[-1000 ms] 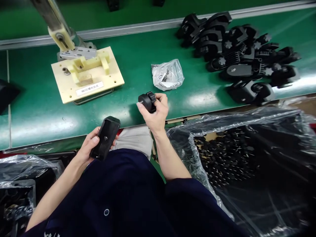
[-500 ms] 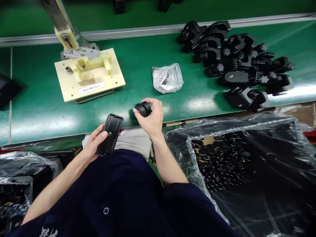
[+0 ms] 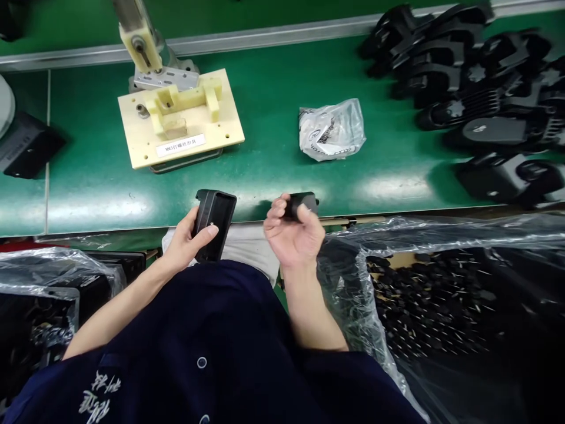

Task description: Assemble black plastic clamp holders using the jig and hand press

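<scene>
My left hand (image 3: 188, 241) grips a flat black plastic housing (image 3: 214, 222) with a small screw hole, held upright at the near edge of the green bench (image 3: 273, 123). My right hand (image 3: 293, 232) is closed on a small black round knob (image 3: 300, 205), held palm-up a little to the right of the housing. The two parts are apart, a hand's width between them. Both hands hover over my lap just in front of the bench edge.
A cream jig plate (image 3: 180, 121) with a label stands on the bench behind my left hand. A crumpled clear bag (image 3: 331, 129) lies mid-bench. Several black parts (image 3: 481, 94) are piled at the right. Plastic-lined bins (image 3: 441, 300) of black parts flank my lap.
My right hand has turned palm-up and drawn the knob back toward the bench edge. My left hand has raised the housing more upright. The view has shifted left.
</scene>
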### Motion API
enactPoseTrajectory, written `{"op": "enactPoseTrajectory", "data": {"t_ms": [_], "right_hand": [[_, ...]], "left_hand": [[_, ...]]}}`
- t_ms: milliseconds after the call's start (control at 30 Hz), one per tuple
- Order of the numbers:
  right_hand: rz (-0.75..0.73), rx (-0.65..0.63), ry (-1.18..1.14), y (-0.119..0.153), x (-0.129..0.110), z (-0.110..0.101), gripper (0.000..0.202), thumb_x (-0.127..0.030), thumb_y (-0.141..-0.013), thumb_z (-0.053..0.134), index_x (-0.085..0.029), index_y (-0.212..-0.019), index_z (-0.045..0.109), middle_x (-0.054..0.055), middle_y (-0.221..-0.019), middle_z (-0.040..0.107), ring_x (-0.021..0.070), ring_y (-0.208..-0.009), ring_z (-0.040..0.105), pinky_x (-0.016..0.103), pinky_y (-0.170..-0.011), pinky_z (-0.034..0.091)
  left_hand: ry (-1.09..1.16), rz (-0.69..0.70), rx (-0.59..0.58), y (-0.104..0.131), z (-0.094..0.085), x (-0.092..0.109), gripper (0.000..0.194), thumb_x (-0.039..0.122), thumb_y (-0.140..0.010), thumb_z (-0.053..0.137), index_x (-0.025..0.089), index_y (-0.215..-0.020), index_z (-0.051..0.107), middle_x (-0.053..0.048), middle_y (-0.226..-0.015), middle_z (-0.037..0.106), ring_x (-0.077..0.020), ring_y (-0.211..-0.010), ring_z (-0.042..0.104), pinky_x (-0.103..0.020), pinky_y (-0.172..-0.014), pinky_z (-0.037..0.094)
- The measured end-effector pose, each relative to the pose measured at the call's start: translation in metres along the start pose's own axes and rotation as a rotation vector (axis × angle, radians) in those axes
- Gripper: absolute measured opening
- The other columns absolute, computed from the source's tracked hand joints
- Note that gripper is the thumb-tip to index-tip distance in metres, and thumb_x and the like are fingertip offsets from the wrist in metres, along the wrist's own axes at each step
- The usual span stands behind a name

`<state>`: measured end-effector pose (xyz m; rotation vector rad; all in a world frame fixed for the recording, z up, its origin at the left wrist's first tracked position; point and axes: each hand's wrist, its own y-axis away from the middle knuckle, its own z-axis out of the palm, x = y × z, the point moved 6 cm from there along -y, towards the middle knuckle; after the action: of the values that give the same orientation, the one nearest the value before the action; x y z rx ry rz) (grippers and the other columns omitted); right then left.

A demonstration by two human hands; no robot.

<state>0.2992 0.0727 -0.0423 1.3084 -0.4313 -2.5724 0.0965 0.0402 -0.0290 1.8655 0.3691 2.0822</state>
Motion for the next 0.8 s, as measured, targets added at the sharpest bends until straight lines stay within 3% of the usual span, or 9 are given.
{"op": "enactPoseTrajectory", "data": {"t_ms": [67,167,267,333,433,533,600,700,800], "right_hand": [[0.102,-0.058,-0.044,0.009,0.015,0.01,0.025,-0.041,-0.071,0.069,-0.025,-0.087,0.057,0.0,-0.084,0.058,0.0111,-0.067,0.056,0.025,-0.055,0.051],[0.062,-0.085,0.015,0.013,0.014,0.017,0.031,-0.037,-0.065,0.078,-0.025,-0.088,0.061,0.001,-0.091,0.062,0.0128,-0.072,0.06,0.028,-0.061,0.053],[-0.039,-0.135,0.089,0.009,-0.004,0.02,0.042,-0.058,-0.065,0.076,-0.025,-0.089,0.065,0.005,-0.106,0.063,0.0176,-0.083,0.063,0.035,-0.069,0.055],[-0.112,-0.098,0.182,0.007,-0.016,0.017,0.043,-0.065,-0.073,0.066,-0.024,-0.084,0.066,0.005,-0.098,0.065,0.0166,-0.075,0.062,0.034,-0.065,0.054],[-0.236,-0.12,0.668,0.01,-0.025,0.025,0.028,-0.047,-0.079,0.065,-0.02,-0.081,0.066,0.003,-0.075,0.063,0.0134,-0.061,0.056,0.029,-0.058,0.047],[-0.364,-0.331,1.309,0.02,-0.022,0.053,0.024,-0.033,-0.081,0.06,-0.013,-0.07,0.066,0.005,-0.065,0.061,0.0135,-0.058,0.054,0.027,-0.058,0.041],[-0.414,-0.453,1.615,0.023,-0.021,0.07,0.026,-0.029,-0.083,0.056,-0.011,-0.068,0.066,0.007,-0.064,0.062,0.0147,-0.059,0.056,0.026,-0.058,0.038],[-0.334,-0.608,1.953,0.018,-0.018,0.087,0.024,-0.026,-0.082,0.055,-0.009,-0.076,0.071,0.011,-0.071,0.067,0.0183,-0.062,0.06,0.027,-0.057,0.035],[-0.264,-0.715,2.142,0.012,-0.015,0.1,0.024,-0.025,-0.08,0.055,-0.008,-0.075,0.072,0.014,-0.071,0.068,0.021,-0.062,0.061,0.028,-0.055,0.033]], "left_hand": [[-0.068,0.051,0.016,-0.002,-0.002,0.003,0.044,0.046,-0.074,0.073,0.016,-0.105,0.062,-0.002,-0.086,0.06,-0.0156,-0.08,0.053,-0.026,-0.074,0.044],[-0.138,0.084,0.029,-0.002,-0.006,0.006,0.043,0.047,-0.076,0.072,0.016,-0.105,0.062,-0.002,-0.087,0.059,-0.0158,-0.08,0.051,-0.026,-0.074,0.043],[-0.178,0.087,0.04,-0.002,-0.009,0.008,0.045,0.05,-0.077,0.071,0.017,-0.107,0.062,-0.001,-0.085,0.057,-0.015,-0.077,0.05,-0.026,-0.07,0.042],[-0.192,0.094,0.058,-0.002,-0.011,0.009,0.044,0.054,-0.08,0.067,0.018,-0.105,0.062,-0.001,-0.083,0.057,-0.0145,-0.075,0.049,-0.025,-0.068,0.041],[-0.236,0.112,0.125,-0.003,-0.015,0.013,0.047,0.064,-0.087,0.051,0.019,-0.092,0.063,-0.001,-0.077,0.053,-0.0143,-0.07,0.047,-0.026,-0.065,0.039],[-0.342,0.114,0.154,-0.002,-0.015,0.019,0.055,0.071,-0.085,0.046,0.018,-0.078,0.058,0.0,-0.068,0.048,-0.0132,-0.063,0.042,-0.025,-0.058,0.037],[-0.394,0.122,0.121,-0.001,-0.012,0.023,0.055,0.072,-0.083,0.049,0.018,-0.072,0.055,0.002,-0.063,0.045,-0.0118,-0.059,0.039,-0.025,-0.054,0.035],[-0.435,0.163,0.079,0.003,-0.009,0.029,0.053,0.069,-0.084,0.05,0.018,-0.069,0.051,0.003,-0.061,0.042,-0.0106,-0.055,0.037,-0.024,-0.052,0.034],[-0.517,0.252,0.098,0.007,-0.009,0.033,0.047,0.064,-0.088,0.049,0.019,-0.075,0.053,0.002,-0.066,0.045,-0.0119,-0.061,0.042,-0.025,-0.058,0.037]]}}
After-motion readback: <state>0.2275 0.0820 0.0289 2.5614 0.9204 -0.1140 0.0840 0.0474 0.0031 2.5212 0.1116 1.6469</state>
